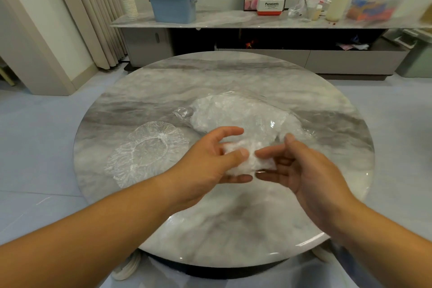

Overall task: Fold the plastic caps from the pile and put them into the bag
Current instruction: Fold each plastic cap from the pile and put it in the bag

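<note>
Glossy marble table (233, 72), crinkly plastic caps (149, 147)

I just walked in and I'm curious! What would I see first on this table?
Your eye goes to the two hands in the middle: the left hand pinches a scrunched plastic cap and the right hand touches it with its fingers. Just behind them lies a clear bag stuffed with caps, and to the left loose caps lie spread on the round marble table.
</note>
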Motion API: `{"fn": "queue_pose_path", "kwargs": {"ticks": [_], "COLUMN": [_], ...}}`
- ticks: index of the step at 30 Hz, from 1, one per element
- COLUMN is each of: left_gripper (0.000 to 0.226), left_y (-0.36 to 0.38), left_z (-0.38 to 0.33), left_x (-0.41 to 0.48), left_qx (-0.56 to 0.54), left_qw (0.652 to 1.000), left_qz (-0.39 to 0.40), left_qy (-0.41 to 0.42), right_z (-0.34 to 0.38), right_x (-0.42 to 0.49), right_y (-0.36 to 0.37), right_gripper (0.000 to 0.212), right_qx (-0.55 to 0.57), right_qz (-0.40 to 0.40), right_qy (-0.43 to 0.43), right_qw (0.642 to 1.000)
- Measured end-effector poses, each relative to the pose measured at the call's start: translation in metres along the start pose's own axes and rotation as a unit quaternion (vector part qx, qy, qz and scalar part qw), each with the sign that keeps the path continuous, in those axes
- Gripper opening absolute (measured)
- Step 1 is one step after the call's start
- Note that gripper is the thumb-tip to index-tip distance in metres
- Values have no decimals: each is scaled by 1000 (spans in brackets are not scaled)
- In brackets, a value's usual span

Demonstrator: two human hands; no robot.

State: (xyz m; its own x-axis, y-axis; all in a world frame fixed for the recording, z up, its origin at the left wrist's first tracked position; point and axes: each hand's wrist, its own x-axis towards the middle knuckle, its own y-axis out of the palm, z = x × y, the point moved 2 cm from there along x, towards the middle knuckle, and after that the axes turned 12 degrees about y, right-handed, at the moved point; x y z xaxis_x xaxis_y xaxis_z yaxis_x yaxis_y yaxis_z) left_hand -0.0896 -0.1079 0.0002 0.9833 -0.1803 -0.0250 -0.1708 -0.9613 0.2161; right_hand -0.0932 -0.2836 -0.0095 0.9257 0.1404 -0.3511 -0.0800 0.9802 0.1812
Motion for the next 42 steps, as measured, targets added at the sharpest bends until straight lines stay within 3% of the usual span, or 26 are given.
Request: {"fn": "queue_pose_path", "kwargs": {"ticks": [2, 4, 7, 10, 14, 16, 20, 25, 32, 38, 42], "left_gripper": [31, 30, 40, 55, 69, 73, 76, 81, 74, 71, 74], "left_y": [11, 19, 38, 58, 63, 60, 57, 50, 41, 34, 30], "left_z": [-7, -14, -17, -9, 8, 13, 16, 20, 21, 24, 27], "left_x": [8, 18, 39, 62, 82, 86, 82, 67, 46, 40, 41], "left_qx": [121, 258, 482, 608, 685, 694, 669, 623, 550, 536, 563], "left_qw": [991, 957, 847, 747, 681, 674, 695, 723, 756, 765, 744], "left_qz": [-4, 3, 69, 152, 190, 187, 194, 230, 254, 262, 265], "left_qy": [55, 128, 215, 222, 177, 169, 176, 191, 249, 244, 242], "right_z": [14, 27, 30, 26, 22, 22, 22, 27, 26, 23, 20], "right_x": [5, 11, 23, 33, 46, 54, 68, 77, 83, 92, 89], "right_y": [-18, -43, -79, -92, -82, -77, -70, -65, -51, -45, -50], "right_gripper": [58, 65, 69, 78, 83, 85, 88, 94, 101, 95, 90], "right_qx": [29, 42, 70, 121, 165, 188, 222, 336, 410, 448, 446], "right_qz": [-67, -131, -189, -166, -92, -66, -38, 31, 43, 38, 27], "right_qy": [-18, -21, 37, 91, 140, 160, 182, 126, 90, 100, 97], "right_qw": [997, 990, 979, 974, 972, 967, 957, 933, 907, 888, 889]}}
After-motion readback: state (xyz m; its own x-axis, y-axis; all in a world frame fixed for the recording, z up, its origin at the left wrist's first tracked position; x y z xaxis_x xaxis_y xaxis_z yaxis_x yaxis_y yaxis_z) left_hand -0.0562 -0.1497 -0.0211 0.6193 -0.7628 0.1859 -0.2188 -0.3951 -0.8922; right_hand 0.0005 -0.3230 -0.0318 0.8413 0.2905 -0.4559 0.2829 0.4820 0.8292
